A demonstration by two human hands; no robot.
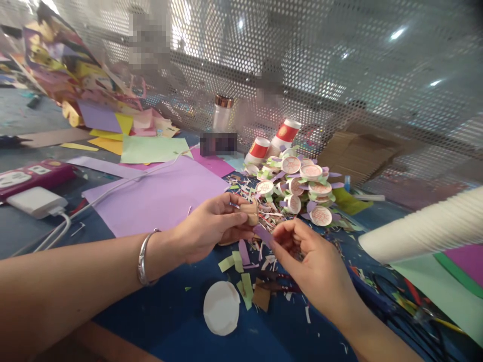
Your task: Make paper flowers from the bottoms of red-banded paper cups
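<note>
My left hand (213, 223), with a silver bangle at the wrist, grips a small tan piece (249, 213) that looks like cardboard. Between the thumb and finger of my right hand (311, 256) is a purple paper strip (263, 234), its far end close to the tan piece; whether they touch I cannot tell. Below both hands lie green paper strips (247, 286), a brown scrap (261, 295) and a white paper disc (221, 307). Dark-handled scissors (277, 284) rest partly behind my right hand. Beyond, round white pieces with red print (320, 215) and paper tabs form a pile.
Red-and-white paper cups (289, 131) and a lidded jar (222, 113) stand near the perforated metal screen (241, 65). A large purple sheet (166, 191), a white charger (37, 201) with its cable and a power strip (35, 178) lie left. A thick white roll (422, 226) juts in from the right.
</note>
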